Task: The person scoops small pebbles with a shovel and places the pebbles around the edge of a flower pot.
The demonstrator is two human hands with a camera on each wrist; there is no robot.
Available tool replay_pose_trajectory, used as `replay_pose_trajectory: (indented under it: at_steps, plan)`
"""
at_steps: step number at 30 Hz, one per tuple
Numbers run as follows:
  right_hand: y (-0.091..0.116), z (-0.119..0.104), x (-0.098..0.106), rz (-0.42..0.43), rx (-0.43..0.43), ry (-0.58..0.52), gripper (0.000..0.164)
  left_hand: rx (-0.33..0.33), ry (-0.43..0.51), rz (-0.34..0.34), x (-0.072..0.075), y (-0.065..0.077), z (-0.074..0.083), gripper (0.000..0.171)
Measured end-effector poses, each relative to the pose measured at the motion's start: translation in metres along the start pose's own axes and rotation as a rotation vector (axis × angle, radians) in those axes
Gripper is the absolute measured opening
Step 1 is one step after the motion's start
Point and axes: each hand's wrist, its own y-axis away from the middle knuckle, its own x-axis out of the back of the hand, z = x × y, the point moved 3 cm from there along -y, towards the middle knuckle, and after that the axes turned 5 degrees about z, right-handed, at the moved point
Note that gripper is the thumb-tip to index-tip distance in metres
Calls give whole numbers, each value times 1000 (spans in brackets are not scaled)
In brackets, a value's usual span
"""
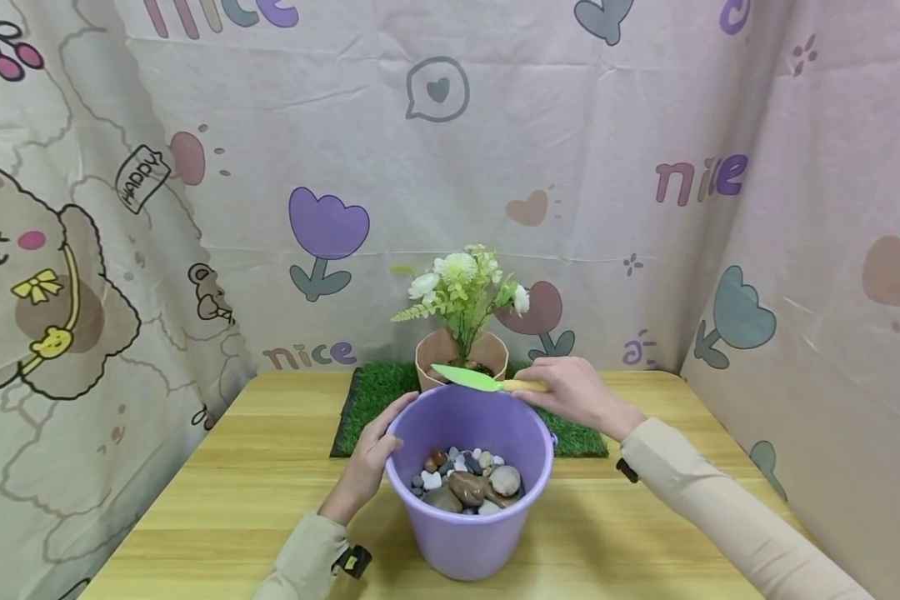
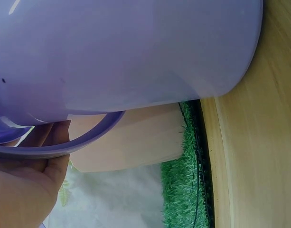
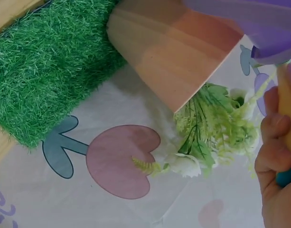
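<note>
A purple bucket [image 1: 467, 546] stands upright on the wooden table, with wet stones and pebbles [image 1: 468, 487] at its bottom. My left hand [image 1: 367, 462] grips the bucket's left rim. The left wrist view shows those fingers reaching up by the bucket's handle [image 2: 95, 135], close to the outer wall. In my right hand [image 1: 573, 392] is a small garden trowel [image 1: 468, 378] with a green blade and a yellow grip. It lies level over the far rim of the bucket, blade pointing left. The right wrist view shows my fingers curled round the yellow trowel handle [image 3: 288, 111].
Just behind the bucket sits a pale orange flowerpot [image 1: 425, 358] holding white and green flowers [image 1: 461, 287]. The pot is on a green grass mat [image 1: 375, 400]. Printed cloth [image 1: 435, 167] hangs behind and on both sides of the table [image 1: 255, 475].
</note>
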Motion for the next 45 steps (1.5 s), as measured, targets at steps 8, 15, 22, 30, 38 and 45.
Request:
replay_pose_trajectory:
  at_steps: [8,15,22,30,38,45]
  plan:
    - [2,-1,8,-23,52,-125,25,1,-1,3,0,1,-1,70]
    - [5,-8,13,-84,109,-118,21,-7,7,4,0,0,-1,69]
    - [7,-17,14,-118,146,-106,20,-9,6,6,0,0,0,69]
    - [4,-26,18,-245,117,-116,21,-17,-4,15,0,0,1,69]
    - [0,-38,21,-440,53,-250,12,-12,5,15,0,0,1,68]
    - [-2,-44,20,-557,55,-347,10,-5,-1,15,-1,1,1,69]
